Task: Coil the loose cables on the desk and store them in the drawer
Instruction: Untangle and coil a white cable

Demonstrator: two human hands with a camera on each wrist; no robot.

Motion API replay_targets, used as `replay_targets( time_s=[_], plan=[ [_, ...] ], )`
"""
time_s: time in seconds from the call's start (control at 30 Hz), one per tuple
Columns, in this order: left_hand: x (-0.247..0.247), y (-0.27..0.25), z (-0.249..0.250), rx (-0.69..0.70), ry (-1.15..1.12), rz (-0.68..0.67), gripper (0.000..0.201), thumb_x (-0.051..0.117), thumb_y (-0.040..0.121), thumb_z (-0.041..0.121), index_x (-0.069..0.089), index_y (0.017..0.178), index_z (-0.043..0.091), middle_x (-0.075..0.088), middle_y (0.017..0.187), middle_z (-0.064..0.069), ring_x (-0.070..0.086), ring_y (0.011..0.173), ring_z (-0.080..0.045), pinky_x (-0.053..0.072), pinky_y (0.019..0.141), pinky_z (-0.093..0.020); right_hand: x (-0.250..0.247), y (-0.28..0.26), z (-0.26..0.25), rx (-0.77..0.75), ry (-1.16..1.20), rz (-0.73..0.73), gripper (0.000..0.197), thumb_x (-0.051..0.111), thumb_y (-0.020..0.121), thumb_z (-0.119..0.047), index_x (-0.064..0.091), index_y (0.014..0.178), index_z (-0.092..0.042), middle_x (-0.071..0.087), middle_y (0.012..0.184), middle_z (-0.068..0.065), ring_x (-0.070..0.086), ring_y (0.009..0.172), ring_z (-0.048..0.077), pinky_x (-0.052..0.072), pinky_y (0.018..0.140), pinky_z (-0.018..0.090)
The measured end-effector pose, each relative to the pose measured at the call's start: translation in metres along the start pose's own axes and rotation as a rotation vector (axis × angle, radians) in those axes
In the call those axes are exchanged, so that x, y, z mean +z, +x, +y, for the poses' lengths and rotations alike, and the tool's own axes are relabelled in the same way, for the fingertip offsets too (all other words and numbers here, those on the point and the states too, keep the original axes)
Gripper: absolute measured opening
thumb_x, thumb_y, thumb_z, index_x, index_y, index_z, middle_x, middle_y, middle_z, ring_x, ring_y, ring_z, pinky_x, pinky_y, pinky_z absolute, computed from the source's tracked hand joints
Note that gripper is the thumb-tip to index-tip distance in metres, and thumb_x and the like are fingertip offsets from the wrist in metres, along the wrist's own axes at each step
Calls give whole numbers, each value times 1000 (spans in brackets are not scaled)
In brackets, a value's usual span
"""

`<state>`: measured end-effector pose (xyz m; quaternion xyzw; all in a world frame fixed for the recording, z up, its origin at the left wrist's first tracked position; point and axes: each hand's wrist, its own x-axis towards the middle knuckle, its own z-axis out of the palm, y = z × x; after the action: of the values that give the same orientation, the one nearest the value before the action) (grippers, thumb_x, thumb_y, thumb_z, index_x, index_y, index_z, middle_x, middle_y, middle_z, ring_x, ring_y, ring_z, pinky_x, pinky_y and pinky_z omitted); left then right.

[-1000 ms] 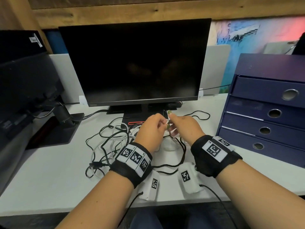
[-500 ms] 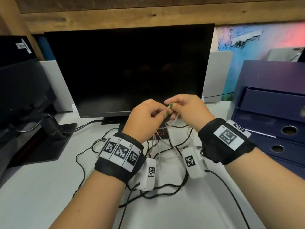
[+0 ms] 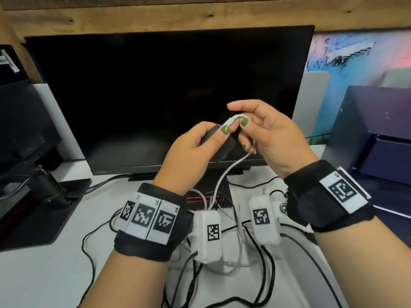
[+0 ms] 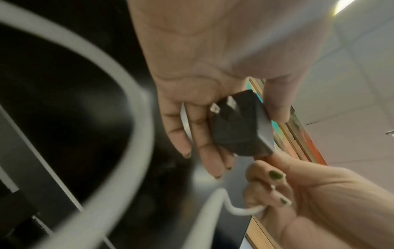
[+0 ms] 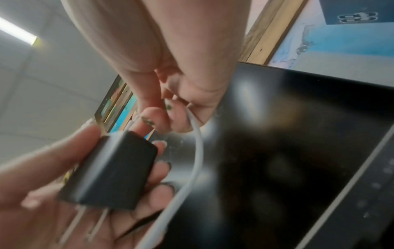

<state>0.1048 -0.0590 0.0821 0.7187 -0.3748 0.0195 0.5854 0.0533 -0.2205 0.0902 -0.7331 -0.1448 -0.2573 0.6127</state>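
both hands are raised in front of a dark monitor, above a white desk. the left hand holds a small black plug block between its thumb and its nearly straight fingers; in the right wrist view two metal prongs stick out of the block toward the palm. a white cable comes out of the block's top end. the right hand pinches this cable just beside the block, between thumb and curled forefinger, with the other fingers curled below. from the pinch the cable bends in a short arch, passes under the right hand and hangs down to the desk between the two wrists. on the desk below lie loose black cables in tangled loops, with more white cable among them. a dark blue drawer unit stands at the right edge of the desk, well apart from the hands. a second dark screen stands at the left.
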Motion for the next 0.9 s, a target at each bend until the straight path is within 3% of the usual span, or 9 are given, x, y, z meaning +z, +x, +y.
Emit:
replay_targets(
  time_s=[0.13, 0.2, 0.27, 0.33, 0.47, 0.6, 0.73, 0.83, 0.9],
  plan=[
    [7, -2, -7, -47, -16, -107, 15, 53, 93, 28, 66, 100, 24, 68, 91, 1, 63, 85, -12, 50, 77, -25, 8, -2, 11, 21, -32, 62, 21, 45, 97, -1, 56, 104, -16, 63, 76, 4, 43, 48, 12, 38, 47, 17],
    [11, -1, -13, -57, -16, -102, 15, 50, 93, 24, 64, 97, 24, 64, 86, -1, 60, 77, -13, 48, 69, -23, 13, -2, 16, 27, -24, 135, 16, 50, 95, -1, 57, 100, -14, 64, 74, 5, 43, 45, 14, 40, 46, 18],
    [15, 0, -17, -45, -34, -66, 15, 48, 96, 26, 62, 94, 23, 60, 81, -6, 55, 71, -18, 47, 64, -28, 15, -3, 22, 42, -34, 203, 10, 55, 93, -7, 59, 98, -15, 64, 78, 10, 45, 44, 16, 40, 45, 20],
    [16, 0, -21, -31, -100, -27, 15, 50, 97, 29, 62, 93, 20, 60, 86, -11, 58, 77, -23, 53, 70, -38, 13, -4, 27, 63, -21, 231, 8, 60, 92, -13, 61, 99, -15, 65, 86, 17, 48, 46, 16, 42, 46, 23],
    [13, 0, -27, -39, -309, 17, 17, 51, 96, 31, 61, 86, 22, 63, 87, 2, 61, 84, -17, 53, 71, -34, 14, -7, 38, 80, 76, 182, 15, 59, 91, -7, 65, 103, -13, 66, 86, 15, 57, 62, 17, 51, 68, 32],
    [11, 2, -32, -18, -430, 108, 26, 48, 93, 31, 65, 74, 32, 66, 101, -9, 59, 90, -21, 48, 75, -37, 20, -9, 47, 155, 202, 187, 12, 57, 91, -10, 69, 93, -14, 67, 76, 5, 66, 73, 19, 55, 78, 31],
    [11, 5, -42, -25, -436, 192, 27, 44, 98, 25, 67, 84, 23, 67, 95, -3, 61, 90, -18, 50, 75, -32, 23, -9, 54, 251, 255, 179, 18, 53, 94, -20, 65, 85, -10, 58, 64, 7, 64, 64, 24, 56, 68, 34],
    [12, 7, -52, -55, -466, 167, 26, 43, 99, 20, 68, 92, 20, 68, 88, -2, 62, 93, -21, 50, 81, -34, 23, -9, 59, 266, 268, 205, 18, 51, 96, -21, 65, 90, -12, 41, 56, 2, 45, 51, 18, 55, 54, 33],
    [13, 9, -57, -69, -474, 118, 26, 41, 99, 14, 67, 101, 16, 67, 86, -2, 64, 98, -20, 50, 82, -33, 23, -8, 60, 257, 267, 256, 19, 51, 96, -24, 67, 94, -16, 39, 54, -2, 39, 51, 16, 52, 47, 29]
  ],
)
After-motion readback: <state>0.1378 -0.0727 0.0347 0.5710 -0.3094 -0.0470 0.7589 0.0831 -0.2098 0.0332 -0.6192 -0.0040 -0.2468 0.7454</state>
